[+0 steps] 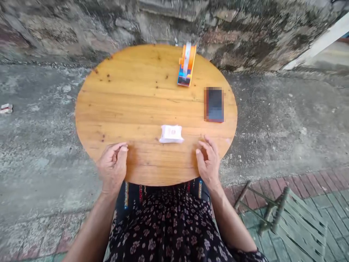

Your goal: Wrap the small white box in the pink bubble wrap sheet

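My left hand point(113, 162) rests at the near left edge of the round wooden table point(122, 91), its fingers curled together with nothing visible in them. At the near right edge is my right hand point(208, 158), fingers loosely bent and apart, holding nothing. Between the hands, a little farther from me, lies a small white plastic-wrapped packet point(171, 134); neither hand touches it. An orange and blue tape dispenser point(187, 65) stands near the far edge. Beyond my right hand lies a dark, pixelated flat object point(215, 104) with a reddish border.
A rough stone wall point(109, 29) runs behind the table. To the lower right stands a slatted folding chair point(294, 214) on green paving. A small crumpled packet point(6, 108) lies on the concrete ground at far left.
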Demonstrator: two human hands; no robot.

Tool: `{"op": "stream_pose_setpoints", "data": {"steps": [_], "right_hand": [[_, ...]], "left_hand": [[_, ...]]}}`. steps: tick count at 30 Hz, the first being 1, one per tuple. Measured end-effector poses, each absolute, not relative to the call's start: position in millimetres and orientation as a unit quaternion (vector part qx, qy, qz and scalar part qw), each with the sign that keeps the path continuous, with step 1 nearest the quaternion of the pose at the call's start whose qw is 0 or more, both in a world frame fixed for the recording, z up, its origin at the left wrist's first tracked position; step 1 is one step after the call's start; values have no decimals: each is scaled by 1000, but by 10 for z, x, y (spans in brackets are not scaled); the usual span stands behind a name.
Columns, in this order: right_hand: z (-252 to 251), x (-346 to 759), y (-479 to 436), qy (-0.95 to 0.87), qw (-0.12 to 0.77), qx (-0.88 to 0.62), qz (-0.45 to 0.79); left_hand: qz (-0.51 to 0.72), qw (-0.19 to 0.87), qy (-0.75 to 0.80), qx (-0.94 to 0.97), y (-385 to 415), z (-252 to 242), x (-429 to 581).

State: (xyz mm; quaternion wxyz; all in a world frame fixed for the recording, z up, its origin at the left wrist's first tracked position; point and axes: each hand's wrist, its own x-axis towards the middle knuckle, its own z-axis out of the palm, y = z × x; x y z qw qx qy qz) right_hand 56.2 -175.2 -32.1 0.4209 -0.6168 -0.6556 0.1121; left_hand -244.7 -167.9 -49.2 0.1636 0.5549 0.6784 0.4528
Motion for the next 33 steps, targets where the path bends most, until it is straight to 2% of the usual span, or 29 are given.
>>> {"op": "stream_pose_setpoints", "data": {"steps": [6,14,21,33], "right_hand": [[-418,570,-1784,-666,405,-620,88],[-366,561,-1773,-663,402,-624,101],[-344,458,-1669,-644,422,-608,192],[-385,391,-1571,-679,416,-579,176]], "left_hand": [[511,184,647,535,-1676,-546,-2427],[512,199,649,526,-1679,-497,-2410],[510,243,610,555,-1573,-424,-2135],[507,242,602,568,-1494,-502,-1995]]}}
